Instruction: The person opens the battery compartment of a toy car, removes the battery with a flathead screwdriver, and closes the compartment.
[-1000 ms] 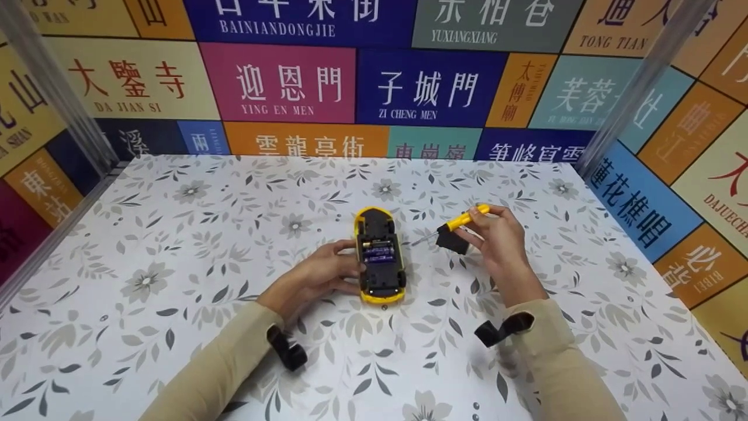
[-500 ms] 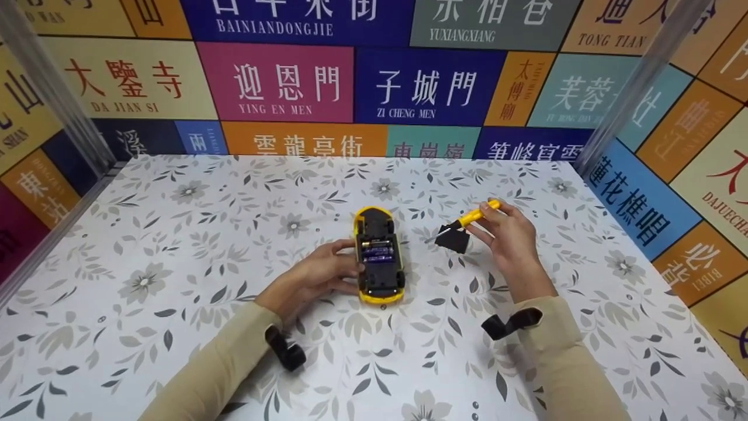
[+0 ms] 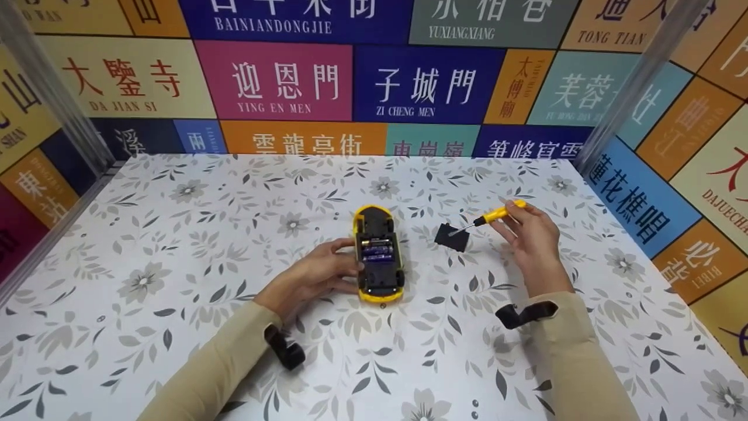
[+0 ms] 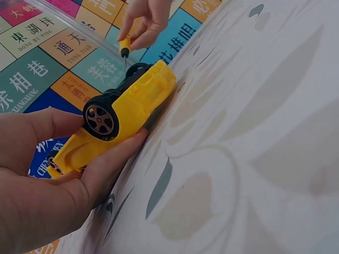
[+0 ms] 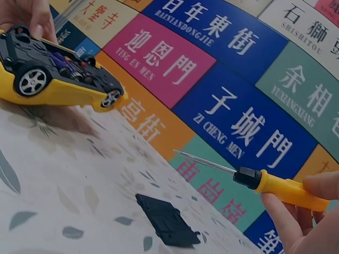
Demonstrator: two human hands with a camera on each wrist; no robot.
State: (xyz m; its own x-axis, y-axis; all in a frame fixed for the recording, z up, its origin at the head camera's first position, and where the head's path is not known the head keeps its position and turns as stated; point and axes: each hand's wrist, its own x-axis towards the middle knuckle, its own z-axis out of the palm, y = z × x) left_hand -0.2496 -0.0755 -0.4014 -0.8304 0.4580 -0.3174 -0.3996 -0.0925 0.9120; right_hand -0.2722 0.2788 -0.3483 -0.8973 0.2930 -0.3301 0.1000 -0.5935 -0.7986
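A yellow toy car [image 3: 381, 278] lies upside down, its black underside facing up. Several purple batteries [image 3: 377, 250] show in its uncovered battery compartment. My left hand [image 3: 324, 270] grips the car along its left side; in the left wrist view, thumb and fingers [image 4: 114, 159] close around the yellow body [image 4: 135, 108]. To the right, my right hand [image 3: 534, 240] holds a screwdriver [image 3: 497, 215] by its yellow handle, the metal shaft pointing left. In the right wrist view the screwdriver [image 5: 286, 190] is raised above a black battery cover [image 5: 168, 219], which lies on the tabletop.
A white tabletop [image 3: 234, 362] with a grey leaf and flower print carries everything. Behind it stands a wall [image 3: 280, 82] of coloured panels with lettering, and clear upright strips [image 3: 637, 88] mark its corners. Black straps [image 3: 286, 348] hang from both sleeve cuffs.
My right hand has moved right with the screwdriver, away from the car. The battery cover, earlier near the fingers, now lies apart from the hand. The left hand and car stay put.
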